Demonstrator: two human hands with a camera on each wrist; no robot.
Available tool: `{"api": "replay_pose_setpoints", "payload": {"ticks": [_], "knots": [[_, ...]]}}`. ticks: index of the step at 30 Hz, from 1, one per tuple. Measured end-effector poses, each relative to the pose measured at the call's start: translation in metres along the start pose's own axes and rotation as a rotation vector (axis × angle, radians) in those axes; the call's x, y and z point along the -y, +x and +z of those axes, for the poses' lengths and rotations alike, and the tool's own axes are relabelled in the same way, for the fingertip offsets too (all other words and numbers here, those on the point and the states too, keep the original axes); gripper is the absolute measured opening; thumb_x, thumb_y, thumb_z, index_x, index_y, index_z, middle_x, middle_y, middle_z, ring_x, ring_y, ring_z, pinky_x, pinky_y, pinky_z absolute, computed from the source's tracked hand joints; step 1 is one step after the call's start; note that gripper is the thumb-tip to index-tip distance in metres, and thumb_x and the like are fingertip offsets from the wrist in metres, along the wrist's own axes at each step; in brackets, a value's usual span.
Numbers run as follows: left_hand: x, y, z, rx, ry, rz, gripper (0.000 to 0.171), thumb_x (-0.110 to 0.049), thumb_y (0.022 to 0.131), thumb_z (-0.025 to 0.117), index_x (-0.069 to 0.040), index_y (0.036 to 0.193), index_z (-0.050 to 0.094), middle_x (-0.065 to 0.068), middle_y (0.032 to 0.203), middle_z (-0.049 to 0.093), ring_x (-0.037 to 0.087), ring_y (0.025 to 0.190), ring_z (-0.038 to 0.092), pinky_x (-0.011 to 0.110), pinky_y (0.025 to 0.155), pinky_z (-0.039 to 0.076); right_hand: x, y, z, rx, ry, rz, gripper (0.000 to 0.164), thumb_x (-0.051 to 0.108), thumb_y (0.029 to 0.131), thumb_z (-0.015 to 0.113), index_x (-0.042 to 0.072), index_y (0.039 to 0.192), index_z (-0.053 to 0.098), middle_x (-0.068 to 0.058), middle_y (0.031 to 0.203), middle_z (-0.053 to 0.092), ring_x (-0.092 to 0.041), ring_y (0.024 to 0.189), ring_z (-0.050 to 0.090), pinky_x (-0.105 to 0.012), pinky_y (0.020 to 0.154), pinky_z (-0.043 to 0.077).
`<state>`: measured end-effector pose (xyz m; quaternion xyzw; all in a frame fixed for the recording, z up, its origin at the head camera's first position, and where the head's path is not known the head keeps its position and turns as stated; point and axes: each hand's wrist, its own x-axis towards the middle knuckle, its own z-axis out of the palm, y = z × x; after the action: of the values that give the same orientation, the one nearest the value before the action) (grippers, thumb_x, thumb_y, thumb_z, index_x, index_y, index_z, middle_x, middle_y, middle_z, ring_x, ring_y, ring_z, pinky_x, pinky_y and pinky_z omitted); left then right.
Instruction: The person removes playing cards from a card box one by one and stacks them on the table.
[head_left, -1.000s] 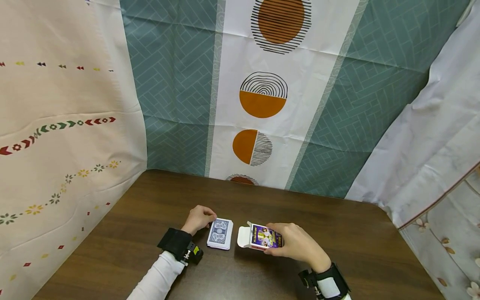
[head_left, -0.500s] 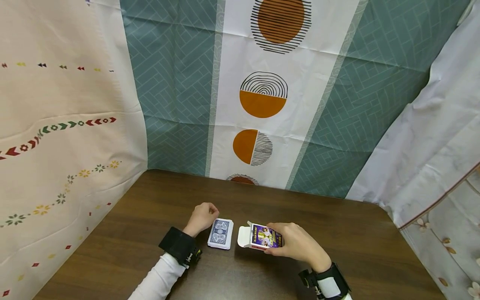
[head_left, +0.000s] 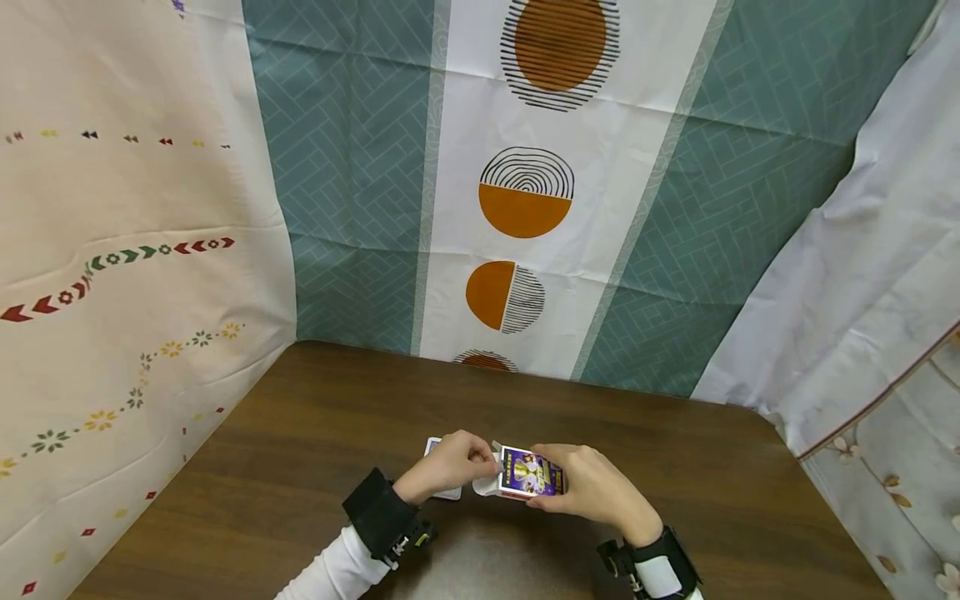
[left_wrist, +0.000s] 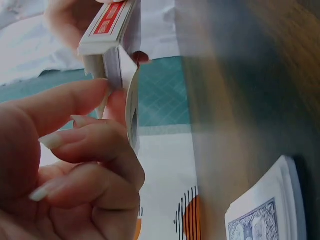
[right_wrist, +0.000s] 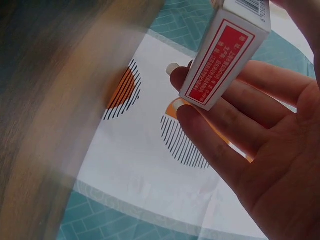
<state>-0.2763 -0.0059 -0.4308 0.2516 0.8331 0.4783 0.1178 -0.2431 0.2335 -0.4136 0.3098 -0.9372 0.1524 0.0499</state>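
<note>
My right hand (head_left: 592, 483) holds a purple-fronted playing card box (head_left: 532, 472) by its right end, thumb on the near side and fingers on the far side. The box's flap end faces left, and its red-and-white side (right_wrist: 221, 62) shows in the right wrist view. At that end, the thumb and index finger of my left hand (head_left: 453, 462) pinch the edge of the playing cards (left_wrist: 113, 70) inside. The other left fingers are curled. Partly hidden under my left hand in the head view, a stack of blue-backed cards (left_wrist: 252, 225) lies on the table.
The brown wooden table (head_left: 360, 392) reaches back to a hanging cloth (head_left: 352, 208) with green and white panels. A cream patterned cloth (head_left: 150, 292) hangs at the left, a white one (head_left: 847, 275) at the right. Each wrist wears a black strap (head_left: 378, 512) with a camera.
My left hand has lifted away from the card stack and moved right to the box's flap end, now covering much of the stack. The right hand and box have stayed nearly still.
</note>
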Motion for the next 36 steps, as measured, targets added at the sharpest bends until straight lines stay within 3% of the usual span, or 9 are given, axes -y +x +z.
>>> {"api": "replay_pose_setpoints", "payload": {"ticks": [14,20,27,36], "knots": [[0.004,0.001,0.009,-0.004,-0.127,-0.060,0.019,-0.012,0.087,0.069,0.002,0.074,0.068,-0.005,0.062,0.052,0.008,0.056,0.041,0.021,0.049,0.029,0.003,-0.002,-0.001,-0.029,-0.022,-0.023,0.059,0.044,0.076,0.079,0.006,0.119,0.065,-0.003,0.108,0.070,-0.004,0.083,0.059,-0.023,0.072,0.053],[0.004,0.001,0.005,0.046,-0.212,-0.084,0.021,-0.014,0.089,0.068,0.005,0.081,0.069,-0.001,0.071,0.058,0.010,0.064,0.049,0.023,0.056,0.037,0.003,-0.001,-0.001,-0.032,-0.048,-0.017,0.061,0.048,0.077,0.078,0.006,0.119,0.065,-0.003,0.109,0.070,-0.004,0.084,0.059,-0.023,0.072,0.052],[0.007,0.003,-0.003,0.099,-0.275,-0.119,0.022,-0.017,0.091,0.066,0.004,0.086,0.070,-0.002,0.070,0.051,0.011,0.061,0.040,0.025,0.054,0.029,0.001,-0.001,-0.003,-0.033,-0.040,-0.010,0.061,0.047,0.075,0.079,0.006,0.119,0.065,-0.003,0.108,0.070,-0.005,0.082,0.058,-0.023,0.073,0.053],[0.008,0.002,-0.016,0.135,-0.272,-0.119,0.022,-0.018,0.093,0.063,0.003,0.094,0.070,0.001,0.069,0.049,0.013,0.060,0.040,0.024,0.055,0.031,-0.001,-0.002,-0.003,-0.045,-0.026,0.003,0.063,0.048,0.076,0.079,0.005,0.120,0.064,-0.004,0.108,0.070,-0.005,0.081,0.058,-0.021,0.070,0.052]]}}
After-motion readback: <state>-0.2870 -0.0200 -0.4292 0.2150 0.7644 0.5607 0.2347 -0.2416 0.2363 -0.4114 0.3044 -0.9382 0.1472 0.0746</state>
